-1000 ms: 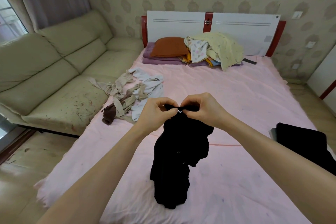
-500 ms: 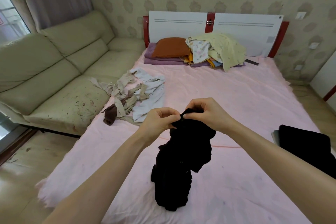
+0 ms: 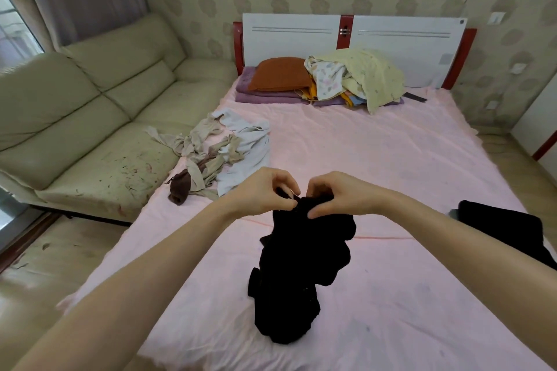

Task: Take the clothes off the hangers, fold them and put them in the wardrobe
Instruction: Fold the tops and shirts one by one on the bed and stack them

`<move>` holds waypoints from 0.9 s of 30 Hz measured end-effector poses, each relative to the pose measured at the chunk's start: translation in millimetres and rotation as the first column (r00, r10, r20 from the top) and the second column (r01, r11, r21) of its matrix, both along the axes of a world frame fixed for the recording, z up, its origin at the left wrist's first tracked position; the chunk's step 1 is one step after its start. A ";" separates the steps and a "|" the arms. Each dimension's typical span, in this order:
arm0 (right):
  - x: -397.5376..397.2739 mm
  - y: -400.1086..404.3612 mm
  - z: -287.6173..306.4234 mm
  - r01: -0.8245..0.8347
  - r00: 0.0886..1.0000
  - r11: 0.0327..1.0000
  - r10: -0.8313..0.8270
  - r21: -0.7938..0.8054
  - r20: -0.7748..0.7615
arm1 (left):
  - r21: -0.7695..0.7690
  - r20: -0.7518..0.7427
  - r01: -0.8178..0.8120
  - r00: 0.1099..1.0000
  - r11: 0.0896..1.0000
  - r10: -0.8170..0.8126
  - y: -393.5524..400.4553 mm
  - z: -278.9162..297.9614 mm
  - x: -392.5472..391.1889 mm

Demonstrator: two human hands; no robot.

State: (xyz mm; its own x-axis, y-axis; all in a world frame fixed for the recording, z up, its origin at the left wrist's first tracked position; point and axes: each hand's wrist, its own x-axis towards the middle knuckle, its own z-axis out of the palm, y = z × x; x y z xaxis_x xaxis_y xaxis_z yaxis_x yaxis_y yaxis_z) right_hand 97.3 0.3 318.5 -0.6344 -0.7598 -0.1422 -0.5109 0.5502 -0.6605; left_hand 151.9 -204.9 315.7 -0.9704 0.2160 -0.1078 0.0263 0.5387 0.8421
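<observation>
A black garment [image 3: 298, 268] hangs bunched from both my hands over the pink bed [image 3: 376, 166], its lower part resting on the sheet. My left hand [image 3: 265, 193] pinches its top edge with curled fingers. Close beside it, my right hand [image 3: 334, 196] grips the same top edge. A second black garment [image 3: 506, 229] lies flat at the bed's right edge. A heap of beige and white clothes [image 3: 223, 147] lies on the bed's left side. No hanger shows.
A pale green sofa [image 3: 90, 117] stands against the bed's left side. Pillows and a yellow blanket pile [image 3: 349, 78] sit at the white headboard [image 3: 355, 42]. Wooden floor [image 3: 51, 259] shows at the lower left. A white door or cabinet edge [image 3: 539, 126] is at far right.
Both hands sank slightly with the black garment's top edge, staying close together. The small shiny fastener seen between the fingers a second ago is hidden now. The garment bunched lower.
</observation>
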 end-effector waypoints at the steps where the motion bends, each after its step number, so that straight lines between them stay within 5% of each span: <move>1: -1.8 3.3 -2.8 -0.044 0.997 0.989 0.053 0.140 -0.055 | -0.123 -0.059 0.028 0.998 0.992 -0.036 0.0 1.8 -3.1; 3: -3.0 10.9 -9.9 -0.118 0.981 0.924 0.166 0.365 -0.103 | -0.384 -0.131 0.091 0.980 0.919 -0.152 1.2 5.4 -6.8; 7: -0.6 20.9 -25.4 -0.178 0.903 0.815 0.358 0.552 -0.237 | -0.797 -0.060 0.168 0.934 0.580 -0.352 8.2 3.5 -5.1; 11: -7.5 34.7 -30.8 -0.218 0.718 0.768 0.544 0.602 -0.435 | -0.918 0.144 0.289 0.881 0.271 -0.451 1.6 -7.0 0.3; 13: -15.8 41.6 -27.8 -0.197 0.629 0.741 0.598 0.642 -0.498 | -0.907 0.243 0.359 0.874 0.223 -0.420 -1.7 -10.0 3.7; 16: -25.1 46.5 -18.4 -0.088 0.512 0.740 0.607 0.666 -0.607 | -0.895 0.240 0.346 0.905 0.282 -0.350 2.4 -2.3 6.1; 21: -11.4 65.2 4.0 0.214 0.334 0.829 0.434 0.516 -0.837 | -0.866 -0.149 -0.009 0.959 0.499 -0.242 6.5 23.8 1.9; 24: 7.5 68.8 24.0 0.444 0.223 0.849 0.204 0.286 -0.953 | -0.622 -0.506 -0.241 0.850 0.745 -0.148 16.9 44.1 8.2; 27: 37.6 69.4 49.6 0.531 0.215 0.845 -0.059 0.066 -0.975 | -0.354 -0.694 -0.328 0.720 0.876 -0.011 32.4 61.2 37.6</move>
State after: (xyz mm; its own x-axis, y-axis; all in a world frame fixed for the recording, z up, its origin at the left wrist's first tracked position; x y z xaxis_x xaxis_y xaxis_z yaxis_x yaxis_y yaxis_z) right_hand 134.9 69.7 368.1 -0.6562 -0.5287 0.5383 -0.3588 0.8463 0.3938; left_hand 189.5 -172.5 376.9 -0.8353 0.1476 0.5296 0.3574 0.8777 0.3192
